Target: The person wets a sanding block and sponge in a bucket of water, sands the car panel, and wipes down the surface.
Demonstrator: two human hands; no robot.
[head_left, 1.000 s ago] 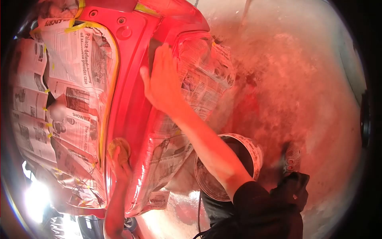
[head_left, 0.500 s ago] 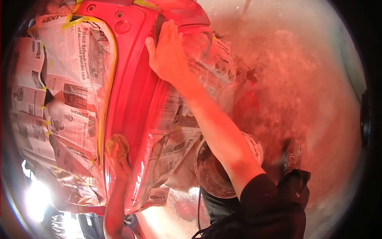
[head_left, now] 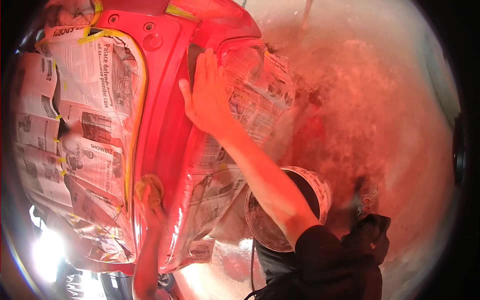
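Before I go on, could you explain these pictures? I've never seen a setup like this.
There is no machine here: a person works with two bare hands. Every picture comes from one camera worn on their head, looking forward and down.

They are working on a glossy red panel, with newspaper and yellow tape on the surfaces around it. The left hand holds a tan round pad against the red. The right hand lies flat over a dark sheet, mostly hidden beneath it. An open bucket shows beyond the right forearm.
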